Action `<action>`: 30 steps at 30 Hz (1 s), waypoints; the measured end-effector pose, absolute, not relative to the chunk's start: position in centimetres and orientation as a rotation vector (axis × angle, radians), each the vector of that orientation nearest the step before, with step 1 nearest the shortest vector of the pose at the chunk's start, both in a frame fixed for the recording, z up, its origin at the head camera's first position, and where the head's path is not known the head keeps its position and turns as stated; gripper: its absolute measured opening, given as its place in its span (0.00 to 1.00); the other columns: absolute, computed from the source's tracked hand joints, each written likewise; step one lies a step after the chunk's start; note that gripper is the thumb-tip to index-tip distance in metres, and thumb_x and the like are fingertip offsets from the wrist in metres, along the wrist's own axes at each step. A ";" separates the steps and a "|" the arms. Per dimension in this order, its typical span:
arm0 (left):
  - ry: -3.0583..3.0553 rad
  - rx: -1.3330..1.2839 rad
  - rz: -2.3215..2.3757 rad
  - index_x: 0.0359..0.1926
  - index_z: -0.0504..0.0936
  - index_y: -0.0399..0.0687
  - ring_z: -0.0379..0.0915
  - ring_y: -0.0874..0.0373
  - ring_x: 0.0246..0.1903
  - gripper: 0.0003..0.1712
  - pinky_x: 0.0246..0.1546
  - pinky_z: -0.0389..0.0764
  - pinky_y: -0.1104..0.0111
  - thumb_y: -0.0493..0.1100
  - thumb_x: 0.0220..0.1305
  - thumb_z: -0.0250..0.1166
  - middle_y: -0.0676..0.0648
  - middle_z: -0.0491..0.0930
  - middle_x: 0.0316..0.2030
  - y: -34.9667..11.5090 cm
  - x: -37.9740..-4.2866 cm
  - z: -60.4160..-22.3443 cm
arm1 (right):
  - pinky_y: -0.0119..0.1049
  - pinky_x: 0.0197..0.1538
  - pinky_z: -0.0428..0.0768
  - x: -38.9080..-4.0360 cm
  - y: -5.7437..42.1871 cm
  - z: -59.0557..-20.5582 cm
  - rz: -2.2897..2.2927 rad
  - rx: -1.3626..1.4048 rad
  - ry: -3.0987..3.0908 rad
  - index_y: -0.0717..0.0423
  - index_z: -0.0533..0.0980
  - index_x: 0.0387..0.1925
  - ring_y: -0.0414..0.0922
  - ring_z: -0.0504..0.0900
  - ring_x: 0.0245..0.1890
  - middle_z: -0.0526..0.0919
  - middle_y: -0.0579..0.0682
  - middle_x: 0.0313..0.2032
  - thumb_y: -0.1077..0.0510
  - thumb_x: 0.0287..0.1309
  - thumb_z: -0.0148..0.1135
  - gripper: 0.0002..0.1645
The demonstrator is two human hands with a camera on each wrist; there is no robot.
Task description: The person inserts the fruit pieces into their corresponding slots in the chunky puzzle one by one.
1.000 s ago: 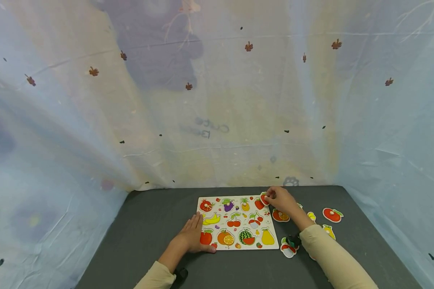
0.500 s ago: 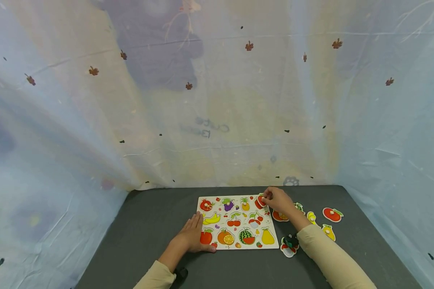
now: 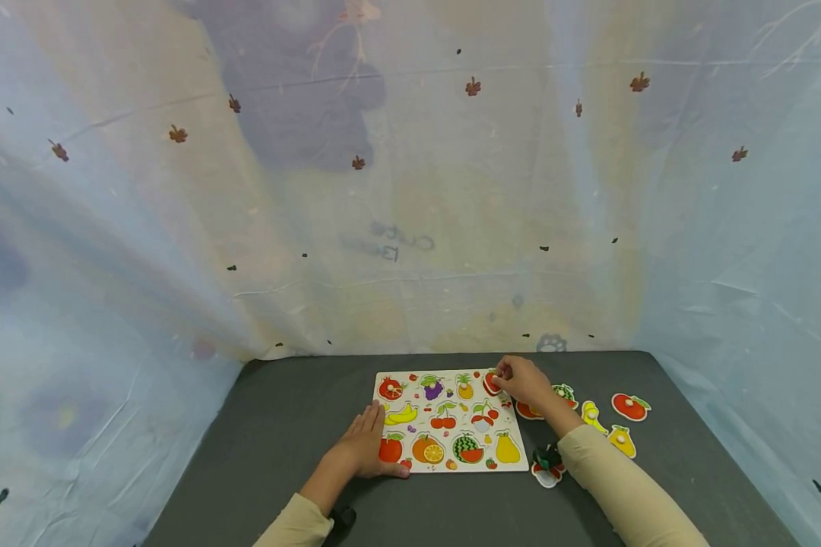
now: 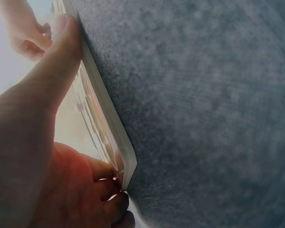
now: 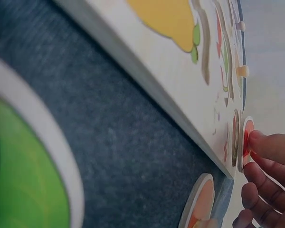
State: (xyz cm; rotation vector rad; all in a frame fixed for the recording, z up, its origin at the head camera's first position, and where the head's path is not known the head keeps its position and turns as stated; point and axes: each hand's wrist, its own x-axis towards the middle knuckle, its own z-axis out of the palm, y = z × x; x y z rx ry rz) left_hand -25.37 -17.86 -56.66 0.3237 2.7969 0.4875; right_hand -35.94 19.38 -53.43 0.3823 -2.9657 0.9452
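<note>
A white wooden fruit puzzle board [image 3: 508,422] lies flat on the table. My left hand [image 3: 361,448] rests at its near left corner, fingers straight along the left side and thumb along the front edge. In the left wrist view, the thumb [image 4: 61,52] presses close to the board's edge. At the far right corner, my right hand [image 3: 525,380] pinches a red fruit puzzle piece [image 5: 247,137] by its knob. This piece stands close over a matching red outline in the right wrist view, nearly level with the board's face. Pomegranate, grape and pineapple pieces sit along the back row.
Right of the board lie loose pieces: an orange piece [image 3: 528,411], a watermelon [image 3: 566,393], a banana [image 3: 591,415], a pear [image 3: 622,441] and a red fruit [image 3: 630,406]. A cherry piece [image 3: 547,476] lies partly under the right wrist. A printed curtain stands behind the table.
My right hand has moved slightly left, carrying the red fruit piece from the board's far right edge onto its outline. The left hand and board have stayed put.
</note>
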 end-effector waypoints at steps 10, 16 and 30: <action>2.801 0.324 0.481 0.85 0.49 0.33 0.40 0.39 0.85 0.84 0.84 0.46 0.46 0.80 0.45 0.78 0.35 0.44 0.85 -17.7 -25.3 -56.5 | 0.42 0.35 0.78 -35.9 19.0 -53.4 0.923 0.387 -2.973 0.52 0.81 0.40 0.43 0.78 0.30 0.81 0.46 0.34 0.54 0.71 0.72 0.07; 2.800 0.330 0.497 0.85 0.49 0.33 0.40 0.38 0.85 0.84 0.84 0.46 0.46 0.81 0.45 0.77 0.34 0.44 0.85 -17.7 -25.2 -56.4 | 0.42 0.35 0.78 -35.8 18.9 -53.4 0.925 0.376 -2.978 0.52 0.81 0.40 0.43 0.78 0.30 0.81 0.46 0.33 0.54 0.71 0.73 0.08; 2.783 0.298 0.423 0.84 0.50 0.32 0.43 0.39 0.84 0.80 0.84 0.48 0.49 0.76 0.49 0.79 0.34 0.46 0.85 -17.0 -24.1 -53.7 | 0.40 0.33 0.74 -35.8 18.6 -53.6 0.947 0.365 -2.981 0.52 0.80 0.39 0.45 0.75 0.29 0.79 0.47 0.32 0.55 0.70 0.73 0.08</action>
